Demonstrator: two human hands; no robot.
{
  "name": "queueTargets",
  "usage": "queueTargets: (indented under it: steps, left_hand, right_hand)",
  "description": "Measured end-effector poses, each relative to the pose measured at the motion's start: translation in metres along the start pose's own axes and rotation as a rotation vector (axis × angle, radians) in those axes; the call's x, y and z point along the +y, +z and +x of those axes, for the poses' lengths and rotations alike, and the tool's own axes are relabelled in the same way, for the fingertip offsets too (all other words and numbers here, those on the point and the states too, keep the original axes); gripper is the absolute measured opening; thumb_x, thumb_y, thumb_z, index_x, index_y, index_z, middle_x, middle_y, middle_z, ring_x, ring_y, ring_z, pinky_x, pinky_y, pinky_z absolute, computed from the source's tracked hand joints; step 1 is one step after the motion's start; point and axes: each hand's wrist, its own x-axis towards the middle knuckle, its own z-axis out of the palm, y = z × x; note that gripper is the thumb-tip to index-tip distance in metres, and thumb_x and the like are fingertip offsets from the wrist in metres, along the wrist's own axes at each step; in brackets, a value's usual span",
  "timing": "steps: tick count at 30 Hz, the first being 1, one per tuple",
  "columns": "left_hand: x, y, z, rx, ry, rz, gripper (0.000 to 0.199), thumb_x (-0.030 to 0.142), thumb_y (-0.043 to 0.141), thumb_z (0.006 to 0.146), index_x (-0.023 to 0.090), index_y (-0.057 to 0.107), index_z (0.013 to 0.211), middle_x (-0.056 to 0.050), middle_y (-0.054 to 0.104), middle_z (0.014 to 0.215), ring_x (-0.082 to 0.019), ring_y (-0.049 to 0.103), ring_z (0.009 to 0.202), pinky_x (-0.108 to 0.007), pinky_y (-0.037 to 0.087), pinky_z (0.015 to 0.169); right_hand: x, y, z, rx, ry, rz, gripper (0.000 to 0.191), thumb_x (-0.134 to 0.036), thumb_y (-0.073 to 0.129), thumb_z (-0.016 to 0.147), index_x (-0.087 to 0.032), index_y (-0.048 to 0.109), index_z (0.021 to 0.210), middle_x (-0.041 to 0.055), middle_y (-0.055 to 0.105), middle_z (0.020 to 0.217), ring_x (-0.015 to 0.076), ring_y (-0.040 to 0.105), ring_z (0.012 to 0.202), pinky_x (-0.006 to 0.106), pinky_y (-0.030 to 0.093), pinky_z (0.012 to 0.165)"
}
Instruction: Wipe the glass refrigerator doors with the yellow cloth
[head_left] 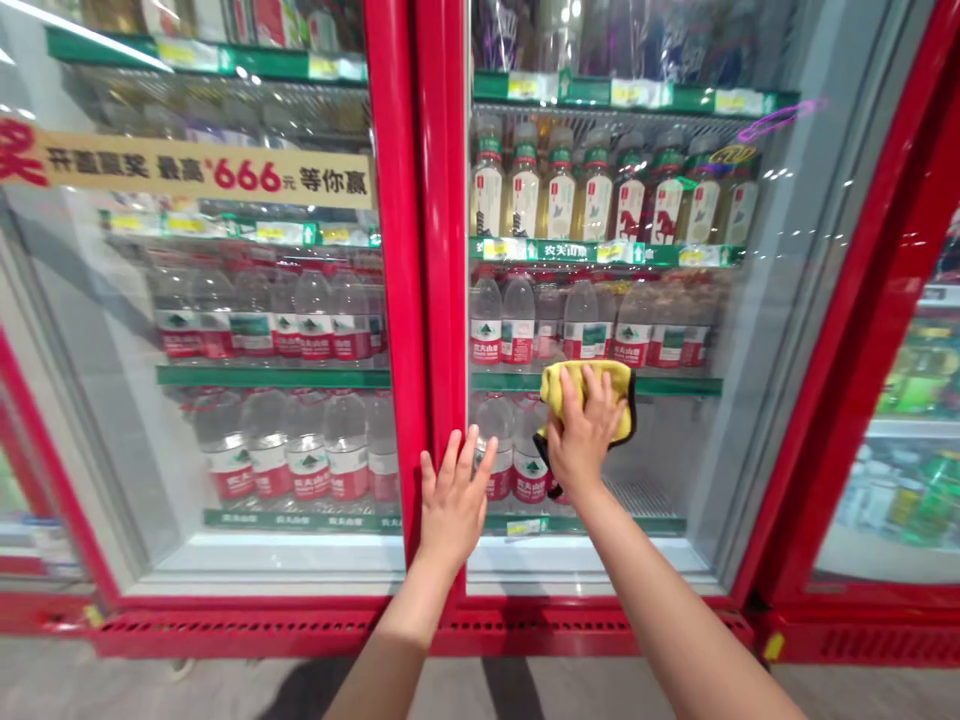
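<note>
A folded yellow cloth (pixel 621 378) with a dark edge lies against the right glass door (pixel 652 450) of a red drinks fridge. My right hand (pixel 583 435) presses the cloth to the glass, its fingers spread over it. Lower and to the left, my left hand (pixel 455 505) rests with fingers outstretched across the red door frame (pixel 444 300) and the edge of the right pane. Nothing is held in it. Behind the glass, near both hands, stand water bottles (pixel 531 475) with red and white labels, partly covered by the hands and cloth.
Tea bottles (pixel 561 190) fill a higher shelf inside. A printed promotional strip (pixel 187 168) crosses the left door, which also has water bottles (pixel 309 465) behind it. Another red-framed fridge (pixel 862 570) stands at the right. A vented red base (pixel 555 635) runs above the grey floor (pixel 247 690).
</note>
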Motion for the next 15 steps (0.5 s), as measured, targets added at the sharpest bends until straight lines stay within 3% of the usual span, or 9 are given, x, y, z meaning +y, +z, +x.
queueTargets:
  steps: [2,4,6,9,12,15]
  left_hand:
    - [-0.007,-0.001,-0.001,0.021,-0.017,-0.012,0.076,0.018,0.064,0.086,0.031,0.036,0.155,-0.007,0.034,0.163,-0.026,0.020,0.156,-0.056,-0.006,0.126]
    - [-0.012,-0.001,-0.003,0.045,-0.027,-0.034,0.077,0.018,0.064,0.086,0.029,0.035,0.156,-0.008,0.034,0.163,-0.025,0.014,0.157,-0.055,-0.003,0.127]
    - [-0.016,-0.001,-0.005,0.070,-0.021,-0.052,0.078,0.018,0.064,0.086,0.025,0.032,0.157,-0.008,0.034,0.164,-0.024,0.008,0.158,-0.052,0.001,0.129]
    - [-0.020,-0.001,-0.007,0.101,0.002,-0.049,0.080,0.018,0.063,0.087,0.023,0.028,0.159,-0.009,0.033,0.164,-0.022,0.004,0.158,-0.049,0.002,0.129]
    - [-0.024,-0.004,-0.007,0.112,0.004,-0.035,0.083,0.014,0.061,0.087,0.022,0.023,0.160,-0.010,0.031,0.165,-0.024,0.005,0.158,-0.052,0.005,0.129]
    - [-0.027,-0.007,-0.007,0.121,-0.019,-0.039,0.083,0.013,0.056,0.089,0.021,0.016,0.161,-0.012,0.032,0.164,-0.026,0.010,0.158,-0.054,0.010,0.129]
  right_hand:
    - [-0.027,0.008,0.005,-0.049,-0.078,-0.004,0.063,-0.027,0.057,0.093,-0.028,0.041,0.154,0.0139,0.040,0.159,0.0360,0.022,0.153,0.068,0.016,0.119]
    - [-0.037,0.009,-0.007,-0.110,-0.203,-0.006,0.058,-0.028,0.058,0.094,-0.030,0.046,0.150,0.0111,0.045,0.157,0.0328,0.025,0.152,0.062,0.012,0.122]
    - [-0.026,0.004,-0.030,-0.167,-0.360,0.002,0.051,-0.026,0.058,0.095,-0.031,0.052,0.145,0.0071,0.053,0.152,0.0286,0.032,0.150,0.056,0.008,0.125]
    - [0.010,-0.010,-0.060,-0.242,-0.567,0.019,0.045,-0.021,0.055,0.096,-0.034,0.057,0.140,0.0017,0.062,0.144,0.0232,0.042,0.143,0.051,0.004,0.127]
    - [0.032,-0.016,-0.054,-0.223,-0.513,0.005,0.047,-0.017,0.053,0.096,-0.034,0.057,0.140,0.0028,0.063,0.142,0.0224,0.044,0.142,0.051,0.010,0.126]
    - [0.013,-0.008,-0.020,-0.127,-0.295,-0.003,0.051,-0.017,0.051,0.095,-0.031,0.053,0.144,0.0080,0.057,0.148,0.0269,0.037,0.147,0.057,0.016,0.123]
